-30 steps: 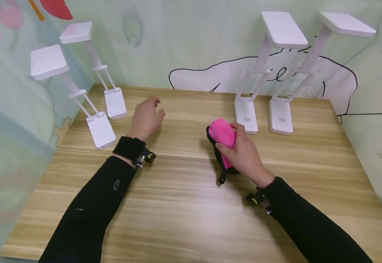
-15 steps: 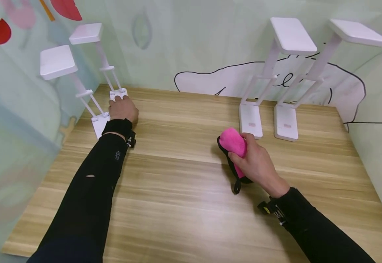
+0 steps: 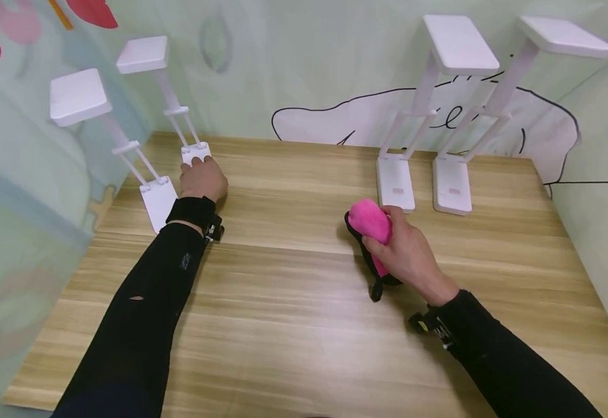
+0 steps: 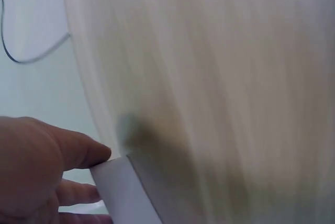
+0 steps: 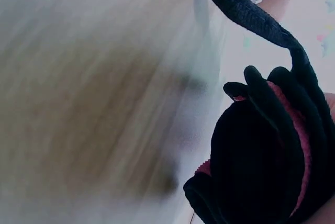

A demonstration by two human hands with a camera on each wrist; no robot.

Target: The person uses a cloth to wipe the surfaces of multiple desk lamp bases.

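Note:
My left hand (image 3: 204, 179) grips the base of the rear left white desk lamp (image 3: 196, 151). In the left wrist view, the thumb lies at the corner of the white base (image 4: 125, 192), with other fingers on its far side. Beside that hand stands the front left lamp (image 3: 157, 202), its base partly covered by the wrist. My right hand (image 3: 413, 255) holds a folded pink-and-black plush cloth (image 3: 369, 222), thumb on one side and fingers on the other. The right wrist view shows the cloth's black layered folds (image 5: 251, 150) and its black hanging loop (image 5: 251, 12).
Two more white lamps stand at the back right, one with its base (image 3: 395, 183) just beyond the cloth and the other (image 3: 452, 186) to its right. Printed fabric walls (image 3: 314, 69) enclose the wooden table (image 3: 283, 325) at the back and sides.
My left hand has moved left onto the rear left lamp's base, and that lamp has since shifted slightly right, away from the front one. My right hand keeps holding the cloth, a little farther right.

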